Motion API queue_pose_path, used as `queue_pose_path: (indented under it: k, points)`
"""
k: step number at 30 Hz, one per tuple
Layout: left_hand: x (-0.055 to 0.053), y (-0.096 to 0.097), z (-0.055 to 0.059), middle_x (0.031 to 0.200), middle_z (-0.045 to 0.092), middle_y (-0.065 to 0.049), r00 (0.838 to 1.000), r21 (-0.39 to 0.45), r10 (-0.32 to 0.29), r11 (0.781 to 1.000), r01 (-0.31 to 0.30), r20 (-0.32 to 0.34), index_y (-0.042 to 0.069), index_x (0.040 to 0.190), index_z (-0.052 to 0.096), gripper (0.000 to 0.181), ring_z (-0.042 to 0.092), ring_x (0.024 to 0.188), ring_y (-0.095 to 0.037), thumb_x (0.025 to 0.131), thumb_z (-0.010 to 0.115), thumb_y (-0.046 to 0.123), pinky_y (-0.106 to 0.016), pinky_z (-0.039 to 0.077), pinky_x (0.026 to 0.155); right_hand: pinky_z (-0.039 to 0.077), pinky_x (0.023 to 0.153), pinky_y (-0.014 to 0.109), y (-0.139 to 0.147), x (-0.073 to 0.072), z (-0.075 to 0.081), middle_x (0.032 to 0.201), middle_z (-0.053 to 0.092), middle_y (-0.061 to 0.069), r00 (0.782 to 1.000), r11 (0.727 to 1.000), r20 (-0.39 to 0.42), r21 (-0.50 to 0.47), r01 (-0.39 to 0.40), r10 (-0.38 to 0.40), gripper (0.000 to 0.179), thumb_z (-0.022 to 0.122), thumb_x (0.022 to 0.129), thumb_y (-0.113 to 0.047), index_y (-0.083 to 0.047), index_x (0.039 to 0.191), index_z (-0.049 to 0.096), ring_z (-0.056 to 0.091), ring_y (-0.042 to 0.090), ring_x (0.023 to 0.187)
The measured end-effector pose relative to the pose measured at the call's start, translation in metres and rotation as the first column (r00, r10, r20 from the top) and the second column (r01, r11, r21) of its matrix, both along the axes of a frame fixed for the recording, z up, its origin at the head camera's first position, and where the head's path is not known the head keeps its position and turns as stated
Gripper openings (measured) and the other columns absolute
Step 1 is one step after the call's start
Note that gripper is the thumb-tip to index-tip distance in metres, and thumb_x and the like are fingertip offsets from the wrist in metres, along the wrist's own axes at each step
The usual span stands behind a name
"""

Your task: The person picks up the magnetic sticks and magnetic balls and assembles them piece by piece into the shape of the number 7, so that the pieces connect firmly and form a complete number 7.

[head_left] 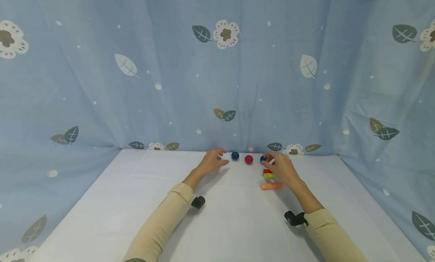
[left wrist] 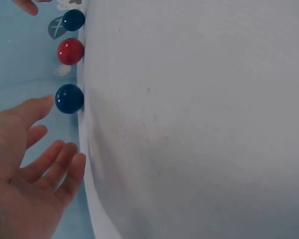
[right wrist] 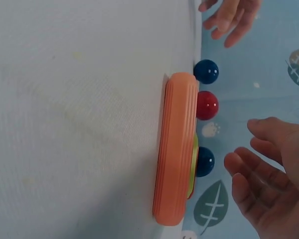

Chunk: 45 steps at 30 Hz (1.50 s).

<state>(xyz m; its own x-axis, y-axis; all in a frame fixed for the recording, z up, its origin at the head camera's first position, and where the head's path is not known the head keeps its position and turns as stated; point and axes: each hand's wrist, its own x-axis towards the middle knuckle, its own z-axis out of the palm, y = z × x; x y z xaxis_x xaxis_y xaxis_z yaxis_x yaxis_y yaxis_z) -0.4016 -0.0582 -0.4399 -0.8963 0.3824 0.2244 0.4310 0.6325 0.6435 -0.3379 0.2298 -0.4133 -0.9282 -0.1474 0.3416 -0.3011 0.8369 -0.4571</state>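
Three shiny balls stand in a row near the table's back edge: a blue ball [head_left: 235,156], a red ball [head_left: 249,159] and a second blue ball [head_left: 263,159]. My left hand [head_left: 210,162] hovers left of the first blue ball, fingers spread and loosely bent, holding nothing; the left wrist view shows its thumb [left wrist: 42,105] close to that ball. At the other end, my right hand [head_left: 282,168] is beside the second blue ball and partly covers it in the head view. In the right wrist view its fingers [right wrist: 244,196] are parted with nothing between them.
An orange ridged bar [right wrist: 174,149] lies nearer me than the balls. Between them are a yellow-green piece [head_left: 269,176] and a red piece [head_left: 267,171], partly hidden. White cloth [head_left: 234,224] covers the table, and a blue patterned curtain [head_left: 176,84] hangs behind.
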Motion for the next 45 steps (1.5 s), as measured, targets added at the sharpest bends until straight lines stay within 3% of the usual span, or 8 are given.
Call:
queue_pose_path:
  k: [6,20,26,33,41,45]
  points:
    - [-0.004,0.008,0.001,0.125,0.063,-0.020,0.999,0.006,-0.017,1.000,0.016,0.029,0.004,0.130,0.060,0.046,0.063,0.109,-0.032,0.090,0.071,0.024,-0.042,0.053,0.094,0.059,0.074,0.039,-0.004,-0.002,-0.001,0.094,0.072,0.012,0.999,0.999,-0.006,-0.020,-0.032,0.032,0.034,0.074,0.088,-0.017,-0.002,0.117,0.068,0.068,0.025,0.080]
    - [-0.017,0.026,-0.005,0.128,0.063,-0.019,0.997,0.065,-0.077,0.995,0.076,0.014,0.001,0.129,0.060,0.044,0.065,0.110,-0.033,0.089,0.072,0.017,-0.041,0.053,0.096,0.059,0.071,0.034,-0.013,-0.008,-0.003,0.091,0.071,0.009,0.997,0.997,0.049,-0.058,-0.050,0.053,0.031,0.074,0.088,-0.016,-0.003,0.116,0.068,0.067,0.022,0.078]
    - [-0.020,0.030,-0.006,0.129,0.062,-0.019,0.998,0.069,-0.061,0.996,0.059,0.030,-0.001,0.130,0.058,0.047,0.064,0.112,-0.034,0.089,0.072,0.017,-0.041,0.053,0.098,0.059,0.078,0.039,-0.016,-0.011,-0.003,0.092,0.072,0.011,0.995,0.994,0.037,-0.059,-0.092,0.094,0.033,0.074,0.088,-0.015,-0.001,0.117,0.068,0.068,0.021,0.079]
    - [-0.024,0.036,-0.003,0.129,0.061,-0.019,0.997,0.064,-0.063,0.996,0.060,0.049,-0.001,0.132,0.057,0.048,0.062,0.115,-0.033,0.090,0.071,0.015,-0.041,0.053,0.098,0.059,0.079,0.039,-0.018,-0.015,-0.003,0.095,0.072,0.011,0.994,0.994,0.055,-0.069,-0.089,0.093,0.033,0.073,0.089,-0.016,-0.002,0.118,0.067,0.067,0.021,0.080]
    - [-0.030,0.042,-0.007,0.125,0.064,-0.016,0.998,0.035,-0.069,0.997,0.069,0.001,0.003,0.129,0.061,0.045,0.065,0.104,-0.025,0.088,0.072,0.018,-0.032,0.055,0.091,0.059,0.077,0.037,-0.022,-0.019,-0.004,0.096,0.072,0.011,0.991,0.992,0.093,-0.089,-0.090,0.098,0.033,0.072,0.089,-0.018,-0.002,0.118,0.067,0.067,0.019,0.080]
    - [-0.031,0.047,-0.010,0.130,0.062,-0.014,0.998,0.021,-0.055,0.998,0.054,0.019,0.004,0.131,0.060,0.045,0.064,0.107,-0.027,0.089,0.073,0.016,-0.036,0.054,0.095,0.058,0.076,0.037,-0.023,-0.022,-0.006,0.097,0.072,0.011,0.988,0.991,0.105,-0.089,-0.105,0.114,0.034,0.072,0.090,-0.018,-0.002,0.119,0.066,0.068,0.021,0.082]
